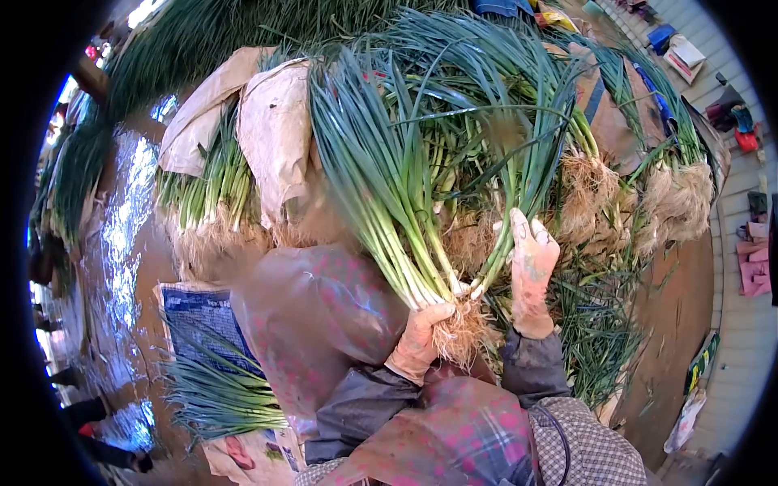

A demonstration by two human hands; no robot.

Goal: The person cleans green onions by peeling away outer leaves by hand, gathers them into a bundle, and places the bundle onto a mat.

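My left hand (417, 344), in a soiled pale glove, is closed round the root end of a bunch of green onions (389, 211). The white stems fan upward and left, and tangled roots (462, 330) hang below the fist. On the right, my right hand (533, 271), gloved and dirt-stained, has its fingers closed against a few green onion stalks (504, 235) at the bunch's right side. Their long leaves arch up and over. Part of the right hand's grip is hidden behind its own fingers.
More green onions (207, 182) lie behind, some under brown paper sacks (275, 134). Loose trimmed leaves (600, 340) cover the ground at right. A smaller bunch (223, 397) rests at lower left beside a blue printed sheet (207, 312). Wet floor (126, 235) shines at left.
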